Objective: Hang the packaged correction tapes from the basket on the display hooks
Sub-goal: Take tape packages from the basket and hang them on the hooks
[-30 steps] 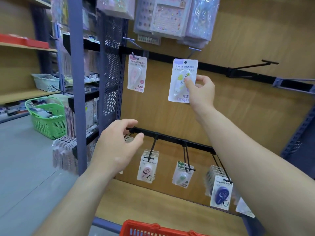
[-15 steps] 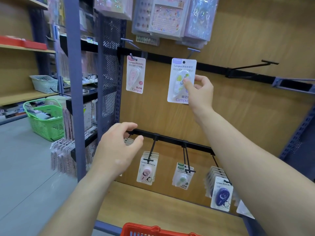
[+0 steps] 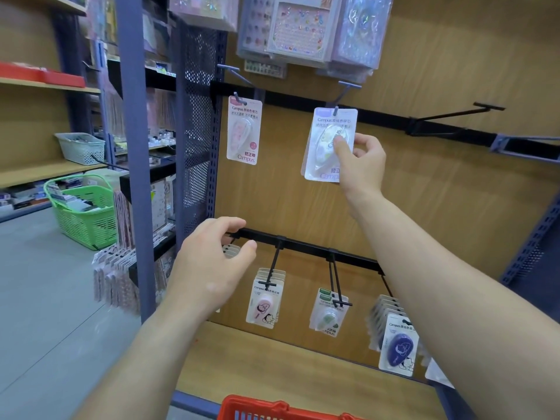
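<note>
My right hand [image 3: 360, 160] pinches a packaged correction tape with a yellow-white blister [image 3: 325, 144]; the pack's top hole sits on the middle hook [image 3: 342, 95] of the upper black rail. A pink correction tape pack [image 3: 245, 130] hangs on the hook to its left. My left hand [image 3: 212, 265] hovers in front of the lower rail [image 3: 303, 247], fingers loosely curled and holding nothing. On the lower rail hang pink packs [image 3: 265, 301], green packs [image 3: 328, 313] and blue packs [image 3: 398, 344]. The red basket's rim [image 3: 272, 409] shows at the bottom edge.
A bare hook [image 3: 454, 113] juts out on the upper rail to the right. Sticker sheets [image 3: 306, 25] hang above. A purple upright post [image 3: 130, 131] stands left of the panel. On the floor at left stands a green basket [image 3: 85, 213].
My right hand stays on the yellow-white pack at the middle hook, its thumb now on the blister. The left hand has barely moved.
</note>
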The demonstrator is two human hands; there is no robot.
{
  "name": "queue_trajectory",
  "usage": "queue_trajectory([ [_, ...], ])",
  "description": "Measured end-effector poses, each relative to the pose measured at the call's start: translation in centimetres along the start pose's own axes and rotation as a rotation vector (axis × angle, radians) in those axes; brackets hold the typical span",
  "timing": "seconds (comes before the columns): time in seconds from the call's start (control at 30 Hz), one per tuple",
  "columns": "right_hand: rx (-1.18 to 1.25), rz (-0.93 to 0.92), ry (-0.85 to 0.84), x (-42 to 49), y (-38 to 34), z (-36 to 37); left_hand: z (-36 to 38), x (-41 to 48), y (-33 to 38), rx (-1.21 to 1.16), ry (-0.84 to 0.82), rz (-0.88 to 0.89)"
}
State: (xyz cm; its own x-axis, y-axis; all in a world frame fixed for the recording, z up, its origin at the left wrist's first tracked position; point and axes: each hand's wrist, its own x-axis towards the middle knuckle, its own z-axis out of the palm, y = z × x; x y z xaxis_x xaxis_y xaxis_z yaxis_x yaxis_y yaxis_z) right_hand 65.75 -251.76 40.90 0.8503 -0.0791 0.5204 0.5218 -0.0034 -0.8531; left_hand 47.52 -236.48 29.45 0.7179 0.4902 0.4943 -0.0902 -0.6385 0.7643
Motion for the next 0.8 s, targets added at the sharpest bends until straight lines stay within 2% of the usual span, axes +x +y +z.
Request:
queue_trajectory([
  [0.17, -0.086, 0.180, -0.048, 1.4, 0.9, 0.1, 0.1, 0.0, -0.1, 0.014, -0.006, 0.002],
  [0.37, -0.444, 0.284, -0.118, -1.1, 4.9, -2.1, 1.4, -1.3, -0.8, 0.109, -0.127, 0.008],
  [0.6, -0.858, 0.215, -0.482, -11.4, 10.7, -9.4, 5.4, -4.6, -2.3, 0.266, -0.383, -0.026],
  [0.7, -0.984, 0.252, -0.596, -16.4, 14.0, -13.0, 8.2, -7.4, -3.8, 0.366, -0.539, -0.025],
  [0.8, -1.058, 0.364, -0.714, -21.3, 18.1, -16.7, 11.2, -11.3, -6.2, 0.502, -0.731, -0.021],
])
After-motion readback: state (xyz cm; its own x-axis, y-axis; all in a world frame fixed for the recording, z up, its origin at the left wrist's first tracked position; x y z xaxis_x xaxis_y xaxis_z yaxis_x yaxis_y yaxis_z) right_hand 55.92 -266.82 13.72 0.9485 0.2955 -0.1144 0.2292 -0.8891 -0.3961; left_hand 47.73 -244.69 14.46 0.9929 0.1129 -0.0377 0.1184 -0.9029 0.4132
